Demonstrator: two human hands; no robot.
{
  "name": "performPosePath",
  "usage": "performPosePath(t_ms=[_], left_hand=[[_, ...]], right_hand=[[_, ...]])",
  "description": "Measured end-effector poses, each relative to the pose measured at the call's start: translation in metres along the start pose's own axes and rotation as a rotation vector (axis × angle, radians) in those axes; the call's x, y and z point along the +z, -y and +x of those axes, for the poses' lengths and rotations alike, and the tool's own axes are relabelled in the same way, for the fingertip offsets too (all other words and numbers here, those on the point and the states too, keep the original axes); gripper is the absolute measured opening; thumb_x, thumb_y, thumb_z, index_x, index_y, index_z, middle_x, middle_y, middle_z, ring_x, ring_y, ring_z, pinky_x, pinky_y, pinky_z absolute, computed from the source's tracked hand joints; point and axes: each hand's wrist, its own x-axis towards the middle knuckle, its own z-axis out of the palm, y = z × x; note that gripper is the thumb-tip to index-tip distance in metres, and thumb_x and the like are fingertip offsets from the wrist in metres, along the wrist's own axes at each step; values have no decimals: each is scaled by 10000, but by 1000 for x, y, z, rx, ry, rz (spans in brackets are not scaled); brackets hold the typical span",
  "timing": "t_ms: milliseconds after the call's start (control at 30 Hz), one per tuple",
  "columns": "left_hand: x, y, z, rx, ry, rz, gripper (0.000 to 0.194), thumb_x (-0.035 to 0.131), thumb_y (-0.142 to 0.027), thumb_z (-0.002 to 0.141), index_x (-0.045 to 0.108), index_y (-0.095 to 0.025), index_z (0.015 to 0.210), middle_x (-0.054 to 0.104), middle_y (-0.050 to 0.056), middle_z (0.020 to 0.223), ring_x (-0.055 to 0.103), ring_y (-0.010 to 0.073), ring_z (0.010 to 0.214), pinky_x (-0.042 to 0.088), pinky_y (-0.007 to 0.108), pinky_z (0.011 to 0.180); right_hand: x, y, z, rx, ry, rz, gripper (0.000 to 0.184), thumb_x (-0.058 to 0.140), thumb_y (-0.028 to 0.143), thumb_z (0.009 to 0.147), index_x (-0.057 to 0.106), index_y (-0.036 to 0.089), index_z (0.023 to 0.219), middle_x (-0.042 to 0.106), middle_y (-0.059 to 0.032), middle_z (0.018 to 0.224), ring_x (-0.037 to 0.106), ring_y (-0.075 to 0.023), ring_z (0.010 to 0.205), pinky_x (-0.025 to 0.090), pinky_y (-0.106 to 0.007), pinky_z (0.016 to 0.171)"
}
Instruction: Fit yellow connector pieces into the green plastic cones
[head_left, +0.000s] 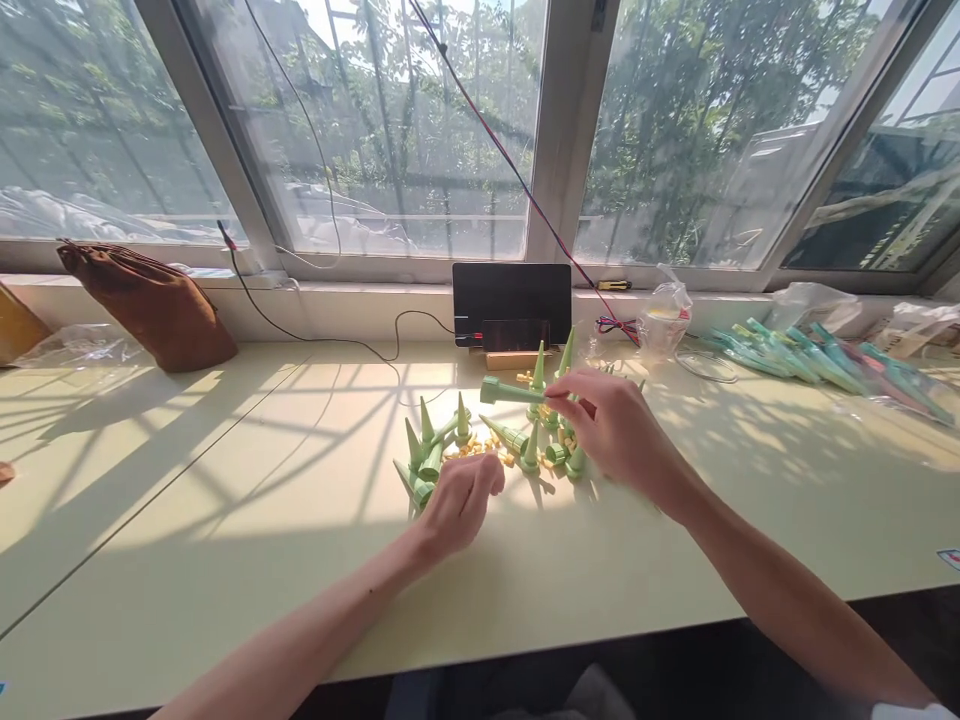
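My right hand (611,420) pinches a green plastic cone (514,392) by its thin tip. The cone lies level in the air, its wide ribbed base pointing left. My left hand (459,502) is closed with curled fingers just above the table, at the front of a scatter of small yellow pieces (480,447); whatever is inside its fingers is hidden. Around both hands are several more green cones (530,452), some upright on their bases, others on their sides. Part of the pile behind my right hand is covered by it.
Behind the pile, a black tablet (512,290) leans on the sill with a phone (516,334) before it. A brown drawstring bag (154,310) stands left on the pale table (247,600). At right are a bagged cup (664,325) and green packaged items (814,360). Cables cross the back.
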Motion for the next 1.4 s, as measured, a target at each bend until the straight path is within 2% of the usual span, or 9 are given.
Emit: performPosePath(t_ms=[100,200,333,567,700,867,967,1067,1400], left_hand=[[-1,-4,4,-216,-143,-208,531,189,-489,990,546,-168,761,507,-15,538,425,90,415,367,250,490],[-2,-7,9,-371,-224,-408,451,255,-561,957,502,-184,975,566,-25,602,426,86,350,314,220,375],[-4,-10,13,-419,-148,-510,432,302,-567,941,499,-183,963,560,-26,626,454,86,339,321,212,348],[1,-11,7,-325,94,-308,348,385,-478,948,541,-168,920,511,-32,626,426,58,401,345,197,411],[3,-8,4,-232,131,-176,284,534,-430,892,523,-184,1034,479,-44,676,432,58,447,321,198,434],[2,-7,4,-211,146,-102,309,532,-426,893,544,-185,1086,544,-6,799,443,54,475,365,210,457],[2,-7,5,-169,131,-82,304,525,-418,896,573,-182,1081,574,39,914,516,81,576,444,218,505],[0,-9,6,-123,183,-96,272,513,-402,903,594,-181,1040,567,61,981,544,96,651,466,205,511],[-4,-15,7,-131,359,-226,302,495,-375,912,595,-174,1113,621,63,924,598,116,648,502,228,533]], right_hand=[[1,1,2,9,51,2,134,572,91,863,679,156,817,596,-7,731,489,-97,586,357,-222,566],[2,3,2,23,134,17,147,566,100,870,686,159,807,592,-8,719,495,-100,598,361,-226,579],[4,4,1,27,203,33,169,563,130,884,675,157,760,568,5,680,482,-97,602,352,-229,591],[16,-1,1,-30,178,66,197,527,125,889,615,152,715,541,16,653,438,-96,594,342,-229,590],[19,-2,0,-48,130,86,182,519,126,887,594,158,724,520,25,633,433,-96,583,337,-228,585],[19,1,-2,-49,109,124,197,502,141,905,581,158,725,524,22,645,435,-94,587,336,-224,584],[20,1,-2,-51,109,145,197,485,135,913,570,158,737,526,20,662,438,-96,604,336,-222,586],[21,0,-2,-81,117,153,193,470,115,910,545,161,737,514,21,670,434,-96,613,332,-220,592],[21,-5,-1,-121,206,139,220,388,104,936,494,166,753,500,3,732,406,-98,625,321,-223,590]])
